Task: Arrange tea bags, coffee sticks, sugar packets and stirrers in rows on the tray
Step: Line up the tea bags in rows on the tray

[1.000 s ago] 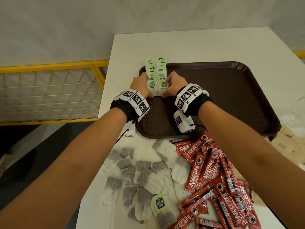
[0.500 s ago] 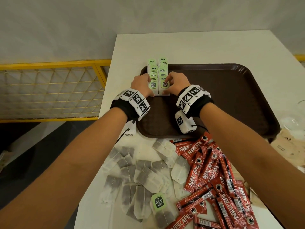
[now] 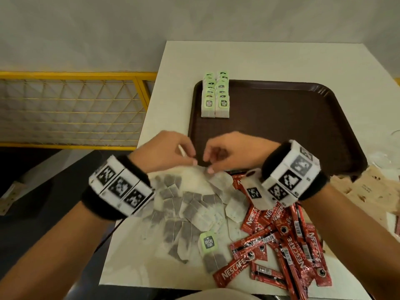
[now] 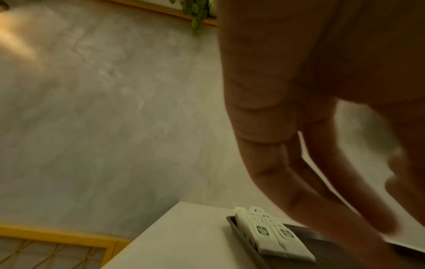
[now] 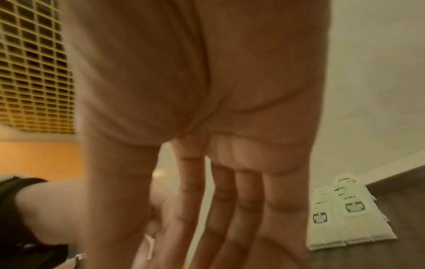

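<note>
Tea bags [image 3: 215, 98] stacked in two neat rows at far left corner of brown tray [image 3: 281, 126], green tags up. Loose tea bags [image 3: 190, 211] heaped on white worktop [image 3: 259, 59] near its front edge, just before tray's near rim. Red coffee sticks [image 3: 281, 245] piled to right of that heap, touching it. Left hand [image 3: 164, 151] and right hand [image 3: 236, 150] low over heap's far end, fingertips close together; fingers bent, thumb and forefinger of each nearly meeting, blurred, so cannot tell whether either grip pinches a bag. Brown paper [image 3: 372, 189] at worktop's right edge.
</note>
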